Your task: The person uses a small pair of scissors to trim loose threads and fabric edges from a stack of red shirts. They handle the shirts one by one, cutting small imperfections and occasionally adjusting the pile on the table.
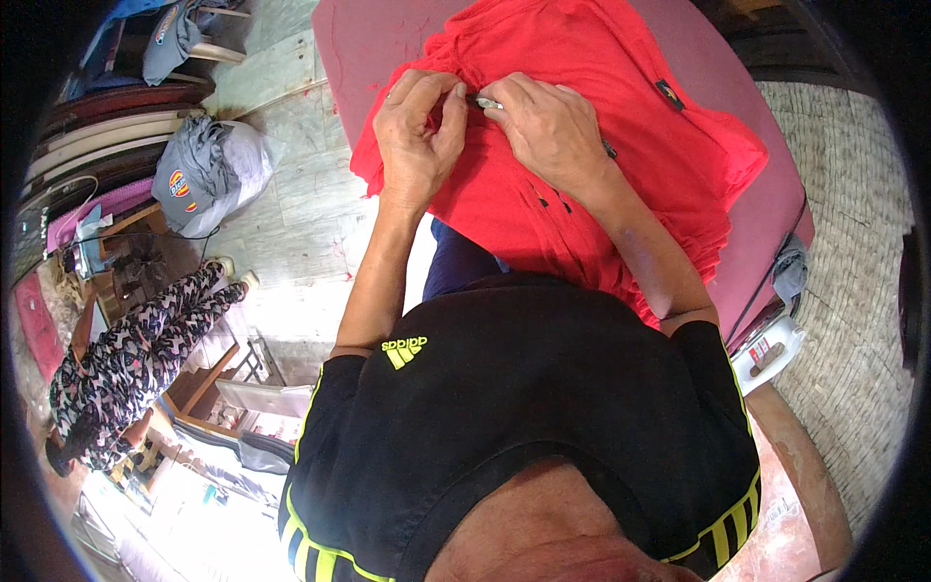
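Red garments [572, 58] lie in a loose pile in front of me, with a small dark label [669, 94] at the upper right. My left hand [422, 126] is closed in a pinch on a fold of the top red garment, thumb against forefinger. Close beside it, my right hand [555, 126] is closed around a small silvery metal tool [489, 103], whose tip points at the left fingertips. Its exact kind is mostly hidden by my fingers. Small dark marks [555, 203] show on the cloth below my right hand.
A mauve padded table [766, 223] carries the pile. A white plastic jug [771, 354] and a grey cloth [790, 268] are at its right edge. On the left, a person in patterned clothes [136, 349] stands by cluttered shelves; a plastic bag with grey cloth [208, 175] is nearby.
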Tool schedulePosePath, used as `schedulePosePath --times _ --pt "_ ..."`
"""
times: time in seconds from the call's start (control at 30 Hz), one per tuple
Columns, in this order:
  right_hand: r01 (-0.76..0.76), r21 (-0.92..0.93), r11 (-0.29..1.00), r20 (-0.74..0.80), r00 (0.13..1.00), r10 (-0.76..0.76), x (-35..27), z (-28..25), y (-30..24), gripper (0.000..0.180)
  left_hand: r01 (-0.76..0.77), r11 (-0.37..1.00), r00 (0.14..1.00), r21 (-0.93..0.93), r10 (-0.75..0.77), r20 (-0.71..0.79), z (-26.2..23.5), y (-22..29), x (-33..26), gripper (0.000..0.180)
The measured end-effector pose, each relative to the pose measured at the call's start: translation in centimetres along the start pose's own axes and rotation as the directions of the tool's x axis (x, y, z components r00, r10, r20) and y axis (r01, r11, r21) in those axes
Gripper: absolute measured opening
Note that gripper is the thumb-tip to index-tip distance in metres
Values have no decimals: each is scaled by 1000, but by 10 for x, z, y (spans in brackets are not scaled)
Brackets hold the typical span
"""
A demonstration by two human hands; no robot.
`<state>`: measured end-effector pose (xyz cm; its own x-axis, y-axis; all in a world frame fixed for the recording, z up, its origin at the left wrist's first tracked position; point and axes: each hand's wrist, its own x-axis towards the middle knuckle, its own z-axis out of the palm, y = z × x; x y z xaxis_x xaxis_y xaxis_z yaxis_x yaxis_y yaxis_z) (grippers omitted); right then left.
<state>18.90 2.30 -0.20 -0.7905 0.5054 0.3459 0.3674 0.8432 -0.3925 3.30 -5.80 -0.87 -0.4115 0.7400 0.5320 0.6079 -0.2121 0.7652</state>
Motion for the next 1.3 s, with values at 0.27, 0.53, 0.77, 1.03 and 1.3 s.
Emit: schedulePosePath --times 0.27,0.53,0.77,1.03,1.3 --pt "-50 115 992 -119 991 64 -1 -8 5 21 135 990 990 -38 -134 33 -8 0 1 2" --pt "-51 51 997 -35 998 53 10 -6 0 20 73 996 997 -51 -71 41 -13 -6 -3 4" --pt "-259 485 835 14 957 288 1 0 21 21 -32 968 992 248 62 -114 -24 -4 -4 23" --pt "-233 586 776 -9 956 294 -2 9 32 24 -94 923 984 372 31 173 3 -7 -10 13" --pt "41 185 982 -52 998 -32 -8 -3 24 22 198 979 968 50 -203 150 -1 -7 -8 2"
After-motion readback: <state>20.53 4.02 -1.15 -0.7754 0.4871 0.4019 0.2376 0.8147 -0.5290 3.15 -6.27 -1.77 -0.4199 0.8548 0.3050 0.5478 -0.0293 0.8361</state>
